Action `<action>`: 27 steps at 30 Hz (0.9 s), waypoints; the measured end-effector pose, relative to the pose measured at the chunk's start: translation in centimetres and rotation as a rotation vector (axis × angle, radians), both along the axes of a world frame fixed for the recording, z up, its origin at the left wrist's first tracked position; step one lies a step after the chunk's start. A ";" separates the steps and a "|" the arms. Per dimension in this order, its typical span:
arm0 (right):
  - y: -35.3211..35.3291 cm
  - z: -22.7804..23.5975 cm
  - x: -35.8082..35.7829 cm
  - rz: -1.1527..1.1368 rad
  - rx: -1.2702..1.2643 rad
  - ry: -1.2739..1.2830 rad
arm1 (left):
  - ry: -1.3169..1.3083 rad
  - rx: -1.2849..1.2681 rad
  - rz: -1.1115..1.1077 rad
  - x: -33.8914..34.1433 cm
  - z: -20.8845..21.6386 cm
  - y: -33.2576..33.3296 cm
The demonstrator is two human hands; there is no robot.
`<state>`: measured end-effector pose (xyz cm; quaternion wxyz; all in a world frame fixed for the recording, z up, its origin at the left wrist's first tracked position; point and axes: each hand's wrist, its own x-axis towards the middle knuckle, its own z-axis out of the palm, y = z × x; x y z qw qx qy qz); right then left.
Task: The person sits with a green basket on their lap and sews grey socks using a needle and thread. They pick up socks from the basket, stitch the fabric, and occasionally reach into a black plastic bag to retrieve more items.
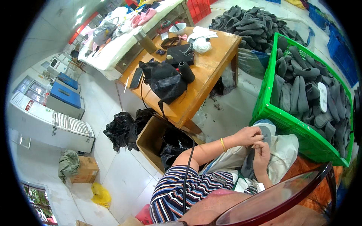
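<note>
Both of my hands are held close together over my lap, pinching a grey cloth slipper (266, 134). My left hand (249, 136), with a gold bracelet at its wrist, is closed on the slipper's upper edge. Just below it, my right hand (261, 153) has its fingers bent against the same slipper. The fingers hide part of it, and more grey material hangs under them. White cloth (284, 148) lies across my lap around the hands. To the right stands a green plastic crate (298, 130) filled with similar grey slippers (300, 94).
Beyond the crate is a large heap of grey slippers (252, 26). A wooden table (211, 60) holds a black mesh bag (164, 81), a phone (136, 78) and a flask (145, 40). Below it sits a cardboard box (151, 141) with black plastic bags. A yellow bag (100, 195) lies on the floor.
</note>
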<state>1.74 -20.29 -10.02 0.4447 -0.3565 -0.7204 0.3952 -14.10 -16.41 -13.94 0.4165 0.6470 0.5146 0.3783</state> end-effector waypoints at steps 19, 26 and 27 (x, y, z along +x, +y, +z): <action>-1.9 2.4 0.4 0.416 0.479 -0.319 | 0.347 0.019 0.208 -1.3 2.6 -2.8; -2.1 2.8 0.4 0.454 0.420 -0.350 | 0.267 0.066 0.292 -1.4 2.4 -3.6; -1.9 2.9 0.5 0.443 0.427 -0.356 | 0.248 0.069 0.305 -1.7 2.4 -3.9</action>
